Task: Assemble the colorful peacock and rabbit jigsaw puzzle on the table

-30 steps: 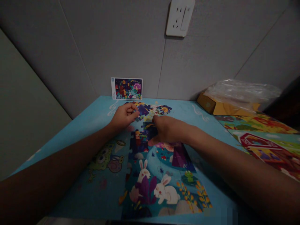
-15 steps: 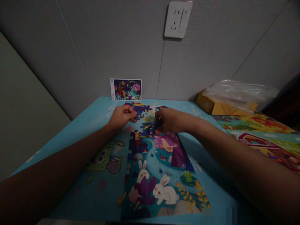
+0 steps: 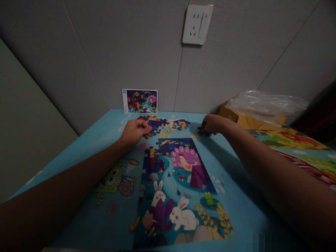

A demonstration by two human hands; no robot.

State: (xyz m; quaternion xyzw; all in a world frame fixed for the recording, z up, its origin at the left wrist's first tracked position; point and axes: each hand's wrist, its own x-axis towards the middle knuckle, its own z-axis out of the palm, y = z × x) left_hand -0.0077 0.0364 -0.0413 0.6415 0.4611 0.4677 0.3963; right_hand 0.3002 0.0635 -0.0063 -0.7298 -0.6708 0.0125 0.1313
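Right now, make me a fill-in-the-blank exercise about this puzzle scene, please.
Behind the picture card rises a grey ____.
In the assembled puzzle, the bird with the fanned tail is a ____.
Two white ____ are printed toward the assembled puzzle's near edge.
The person's ____ hand is nearer than the other to the clear plastic.

Missing words: wall; peacock; rabbits; right.

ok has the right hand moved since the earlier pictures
Yes, rightward: the right hand was over the joined puzzle section, left of the wall socket in the image; now it is right of that socket.
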